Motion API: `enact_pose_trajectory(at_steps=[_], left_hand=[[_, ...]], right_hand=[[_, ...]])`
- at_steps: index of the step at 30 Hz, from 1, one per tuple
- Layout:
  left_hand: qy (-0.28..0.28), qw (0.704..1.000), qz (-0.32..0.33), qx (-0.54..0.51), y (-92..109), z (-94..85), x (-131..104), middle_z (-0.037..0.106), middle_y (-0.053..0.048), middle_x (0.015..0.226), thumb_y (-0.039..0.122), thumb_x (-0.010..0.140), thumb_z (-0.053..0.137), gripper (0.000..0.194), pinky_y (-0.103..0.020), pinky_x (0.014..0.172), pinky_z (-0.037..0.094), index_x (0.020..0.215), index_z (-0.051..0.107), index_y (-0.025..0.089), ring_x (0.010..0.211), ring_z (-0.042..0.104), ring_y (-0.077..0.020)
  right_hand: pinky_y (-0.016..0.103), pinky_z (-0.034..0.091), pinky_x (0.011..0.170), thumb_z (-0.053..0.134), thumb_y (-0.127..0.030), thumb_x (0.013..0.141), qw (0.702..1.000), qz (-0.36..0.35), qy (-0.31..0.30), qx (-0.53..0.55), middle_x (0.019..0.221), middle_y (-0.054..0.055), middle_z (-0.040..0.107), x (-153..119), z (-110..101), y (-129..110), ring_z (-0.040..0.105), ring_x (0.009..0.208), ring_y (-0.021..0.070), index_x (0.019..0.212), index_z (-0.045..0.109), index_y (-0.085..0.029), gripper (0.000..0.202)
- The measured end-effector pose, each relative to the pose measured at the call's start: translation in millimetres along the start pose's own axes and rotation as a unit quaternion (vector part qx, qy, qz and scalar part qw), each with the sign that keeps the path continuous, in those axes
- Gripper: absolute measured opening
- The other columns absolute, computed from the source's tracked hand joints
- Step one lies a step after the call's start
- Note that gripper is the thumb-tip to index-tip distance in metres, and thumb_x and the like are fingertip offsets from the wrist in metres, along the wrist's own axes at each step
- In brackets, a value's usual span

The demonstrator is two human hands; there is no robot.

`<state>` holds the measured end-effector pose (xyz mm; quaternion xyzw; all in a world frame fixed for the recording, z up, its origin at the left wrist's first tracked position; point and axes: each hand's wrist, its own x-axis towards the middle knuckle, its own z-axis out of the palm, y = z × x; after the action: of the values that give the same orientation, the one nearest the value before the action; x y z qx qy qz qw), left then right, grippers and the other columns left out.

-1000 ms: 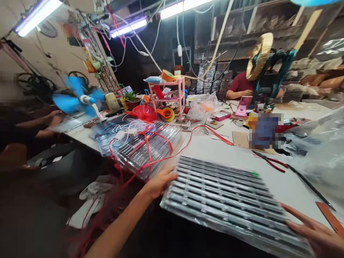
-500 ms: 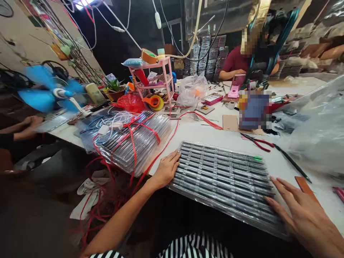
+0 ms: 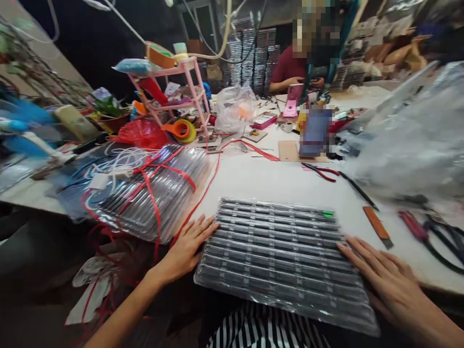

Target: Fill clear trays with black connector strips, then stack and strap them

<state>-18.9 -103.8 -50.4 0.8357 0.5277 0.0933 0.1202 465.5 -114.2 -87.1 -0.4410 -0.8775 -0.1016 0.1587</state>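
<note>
A clear plastic tray (image 3: 275, 251) with rows of dark, slim, ribbed-looking strips lies in front of me, its near edge jutting past the table edge. What the strips are I cannot make out. A small green piece (image 3: 328, 213) sits at its far right corner. My left hand (image 3: 190, 246) holds the tray's left side, fingers stretched along the edge. Along the right side, my right hand (image 3: 384, 270) presses with long, nearly straight fingers. The tray is held between both hands; the undersides of the hands are hidden.
Left of the tray lies a stack of similar trays (image 3: 174, 188) tied with red string (image 3: 154, 203), a white cable (image 3: 116, 166) on top. Pliers (image 3: 322, 171), an orange-handled blade (image 3: 377, 224) and scissors (image 3: 440, 237) lie right. A pink rack (image 3: 197, 92) stands behind; a co-worker (image 3: 290, 67) sits opposite.
The view has turned to the right. The tray has come toward me relative to the table, both hands staying at its sides. The blade and scissors now show more fully.
</note>
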Motion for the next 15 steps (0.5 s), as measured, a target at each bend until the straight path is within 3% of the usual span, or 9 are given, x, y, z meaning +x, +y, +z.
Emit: enact_pose_trajectory(at_steps=[4, 7, 10, 12, 13, 15], left_hand=[[0.086, 0.996, 0.029, 0.001, -10, 14.8, 3, 0.044, -0.007, 0.143, 0.021, 0.088, 0.046, 0.055, -0.046, 0.109, 0.026, 0.141, 0.037, 0.027, 0.135, 0.035, -0.0258], [0.171, 0.982, 0.055, -0.056, -11, 4.0, 15, 0.059, -0.008, 0.128, 0.026, 0.089, 0.044, 0.043, -0.040, 0.102, 0.035, 0.131, 0.051, 0.026, 0.121, 0.053, -0.0242], [0.326, 0.941, -0.014, -0.087, -2, -19.0, 46, 0.070, -0.010, 0.096, 0.039, 0.087, 0.042, 0.035, -0.037, 0.085, 0.046, 0.101, 0.067, 0.019, 0.091, 0.065, -0.0242], [0.398, 0.910, -0.087, -0.076, 5, -34.2, 73, 0.066, -0.008, 0.072, 0.042, 0.089, 0.037, 0.039, -0.034, 0.070, 0.047, 0.086, 0.066, 0.015, 0.069, 0.061, -0.0212], [0.405, 0.904, -0.121, -0.065, 8, -40.5, 85, 0.063, -0.006, 0.066, 0.041, 0.091, 0.034, 0.041, -0.032, 0.065, 0.045, 0.083, 0.064, 0.015, 0.062, 0.057, -0.0192], [0.349, 0.918, -0.186, -0.036, 13, -48.5, 105, 0.059, -0.004, 0.061, 0.039, 0.094, 0.029, 0.044, -0.029, 0.061, 0.041, 0.081, 0.063, 0.014, 0.058, 0.053, -0.0170]], right_hand=[[0.042, 0.037, 0.097, 0.032, -0.017, 0.093, 0.999, -0.033, 0.019, 0.014, 0.141, 0.013, 0.043, 16, 1, 5, 0.041, 0.129, 0.0242, 0.150, 0.012, -0.019, 0.061], [0.037, 0.039, 0.096, 0.029, -0.021, 0.096, 0.994, -0.023, 0.060, 0.085, 0.131, 0.011, 0.055, 27, -9, 15, 0.049, 0.122, 0.0209, 0.144, 0.029, -0.019, 0.048], [0.036, 0.045, 0.083, 0.027, -0.041, 0.097, 0.978, 0.092, 0.135, 0.126, 0.102, 0.012, 0.068, 56, -26, 25, 0.063, 0.095, 0.0228, 0.115, 0.056, -0.017, 0.042], [0.034, 0.045, 0.070, 0.026, -0.050, 0.095, 0.964, 0.182, 0.156, 0.115, 0.082, 0.013, 0.067, 82, -35, 27, 0.064, 0.077, 0.0233, 0.104, 0.058, -0.014, 0.049], [0.033, 0.043, 0.065, 0.026, -0.050, 0.095, 0.957, 0.221, 0.154, 0.108, 0.078, 0.013, 0.066, 95, -37, 27, 0.063, 0.072, 0.0230, 0.106, 0.057, -0.012, 0.050], [0.032, 0.040, 0.060, 0.026, -0.047, 0.096, 0.945, 0.280, 0.129, 0.111, 0.076, 0.012, 0.066, 116, -37, 24, 0.061, 0.066, 0.0227, 0.109, 0.056, -0.012, 0.048]])
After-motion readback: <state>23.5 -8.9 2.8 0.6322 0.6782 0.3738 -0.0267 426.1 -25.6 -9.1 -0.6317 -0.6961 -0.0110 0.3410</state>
